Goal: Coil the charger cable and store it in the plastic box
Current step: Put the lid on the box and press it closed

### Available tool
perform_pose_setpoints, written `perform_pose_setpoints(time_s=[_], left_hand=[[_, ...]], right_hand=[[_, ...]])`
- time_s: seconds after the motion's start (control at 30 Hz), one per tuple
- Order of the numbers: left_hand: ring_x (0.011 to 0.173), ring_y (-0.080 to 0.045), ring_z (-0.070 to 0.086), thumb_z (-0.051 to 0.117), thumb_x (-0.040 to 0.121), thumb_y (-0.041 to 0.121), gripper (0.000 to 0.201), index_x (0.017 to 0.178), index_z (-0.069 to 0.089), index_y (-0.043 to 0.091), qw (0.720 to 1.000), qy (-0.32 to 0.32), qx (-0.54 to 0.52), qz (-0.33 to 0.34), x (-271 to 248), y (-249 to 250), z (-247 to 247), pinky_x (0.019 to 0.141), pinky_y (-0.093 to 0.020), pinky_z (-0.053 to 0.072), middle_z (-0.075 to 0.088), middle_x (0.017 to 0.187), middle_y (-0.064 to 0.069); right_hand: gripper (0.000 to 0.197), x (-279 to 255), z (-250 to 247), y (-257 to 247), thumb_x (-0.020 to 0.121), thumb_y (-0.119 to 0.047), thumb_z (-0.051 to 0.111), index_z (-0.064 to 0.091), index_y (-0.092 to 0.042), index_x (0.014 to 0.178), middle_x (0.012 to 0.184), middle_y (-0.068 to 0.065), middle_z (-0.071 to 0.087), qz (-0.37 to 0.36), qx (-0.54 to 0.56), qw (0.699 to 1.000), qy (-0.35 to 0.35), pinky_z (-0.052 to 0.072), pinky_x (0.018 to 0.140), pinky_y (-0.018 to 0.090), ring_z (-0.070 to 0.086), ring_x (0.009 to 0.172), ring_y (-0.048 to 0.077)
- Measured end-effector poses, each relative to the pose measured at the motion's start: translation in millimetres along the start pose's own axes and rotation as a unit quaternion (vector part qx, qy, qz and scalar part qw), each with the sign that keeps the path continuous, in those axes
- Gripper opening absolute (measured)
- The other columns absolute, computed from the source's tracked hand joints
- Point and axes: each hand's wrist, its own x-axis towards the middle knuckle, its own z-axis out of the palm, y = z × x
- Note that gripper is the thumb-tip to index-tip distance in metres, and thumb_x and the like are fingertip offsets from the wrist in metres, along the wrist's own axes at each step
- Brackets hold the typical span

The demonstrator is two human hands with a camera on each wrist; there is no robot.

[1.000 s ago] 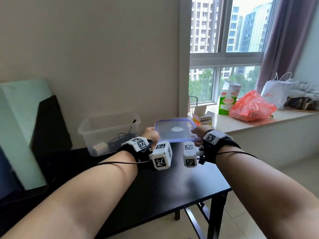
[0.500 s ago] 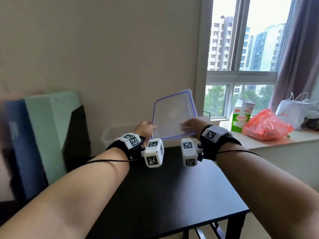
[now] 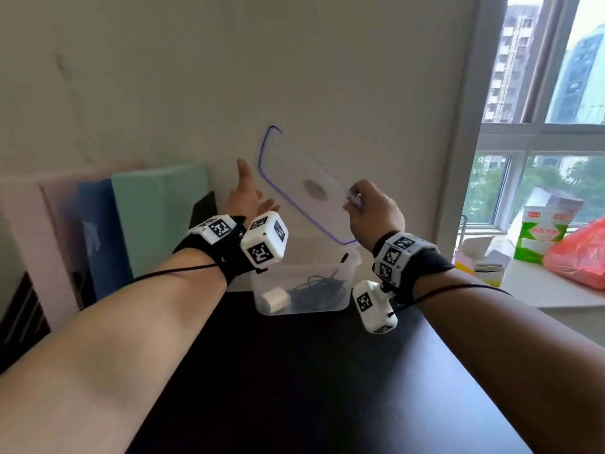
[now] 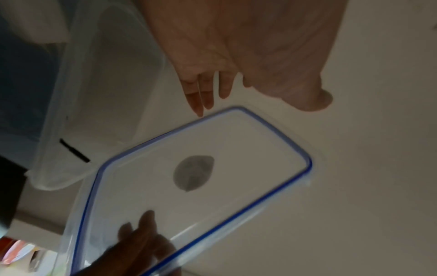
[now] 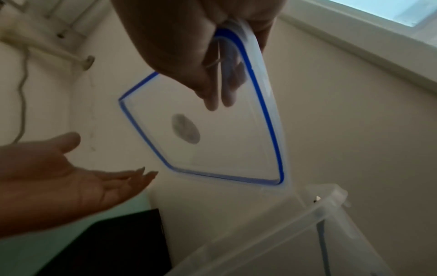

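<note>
A plain beige wall (image 3: 294, 60) backs a black rectangular table (image 3: 311, 388). Right of the table, daylight enters a grey-framed window (image 3: 537, 132); left of it, pastel foam boards (image 3: 157, 217) lean upright.

Clear smooth plastic lid (image 3: 294, 178) and box (image 3: 327, 306); glossy black table (image 3: 327, 388).

Black charger cable (image 3: 316, 287) lies coiled inside lidless clear plastic box (image 3: 347, 294).
</note>
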Motion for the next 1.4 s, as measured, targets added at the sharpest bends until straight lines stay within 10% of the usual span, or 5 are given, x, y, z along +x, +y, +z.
perform_pose_setpoints(time_s=[0.3, 0.43, 0.53, 0.63, 1.4], left_hand=[[0.078, -0.029, 0.068, 0.056, 0.069, 0.072, 0.073, 0.112, 0.059, 0.013, 0.997, 0.014, -0.07, -0.037, 39.5, -10.5, -37.3, 0.08, -0.042, 0.054, 0.064, 0.117, -0.01], [0.075, -0.021, 0.054, 0.053, 0.09, 0.028, 0.033, 0.112, 0.058, 0.005, 0.992, 0.042, 0.098, -0.06, 43.2, -38.2, -47.6, 0.092, -0.037, 0.047, 0.051, 0.105, -0.012], [0.06, -0.017, 0.045, 0.052, 0.089, 0.016, 0.026, 0.063, 0.049, 0.011, 0.978, 0.07, 0.185, -0.064, 46.5, -58.1, -52.6, 0.074, -0.024, 0.046, 0.049, 0.07, -0.007], [0.057, -0.014, 0.041, 0.051, 0.088, 0.012, 0.022, 0.075, 0.055, -0.005, 0.967, 0.09, 0.238, -0.014, 45.5, -69.3, -53.8, 0.05, -0.015, 0.04, 0.047, 0.07, -0.007], [0.091, -0.027, 0.055, 0.043, 0.084, 0.022, 0.024, 0.101, 0.056, 0.013, 0.955, 0.047, 0.292, -0.016, 37.8, -99.2, -65.0, 0.087, -0.039, 0.046, 0.057, 0.098, -0.014]], right_hand=[[0.023, 5.6, 42.2, 29.0, 0.078, -0.007, 0.056, 0.061, -0.021, 0.095, 0.079, -0.002, 0.069, -0.212, -0.213, 0.954, -0.007, 0.036, 0.082, 0.034, 0.061, 0.083, 0.027], [0.023, -0.2, 57.1, 46.7, 0.073, -0.008, 0.063, 0.063, -0.022, 0.092, 0.081, -0.004, 0.07, -0.24, -0.225, 0.944, -0.004, 0.039, 0.082, 0.037, 0.063, 0.084, 0.027], [0.024, -2.8, 61.4, 54.8, 0.085, -0.025, 0.059, 0.06, -0.025, 0.108, 0.106, -0.004, 0.067, -0.175, -0.214, 0.959, -0.058, 0.034, 0.093, 0.039, 0.055, 0.108, 0.026], [0.049, -4.6, 64.5, 64.6, 0.079, -0.057, 0.059, 0.055, -0.028, 0.12, 0.127, -0.005, 0.057, -0.067, -0.155, 0.979, -0.112, 0.038, 0.096, 0.04, 0.046, 0.12, 0.024], [0.106, -3.9, 70.7, 83.8, 0.054, -0.041, 0.087, 0.034, -0.017, 0.142, 0.138, 0.004, 0.048, 0.131, 0.1, 0.959, -0.229, 0.04, 0.107, 0.041, 0.05, 0.123, 0.022]])
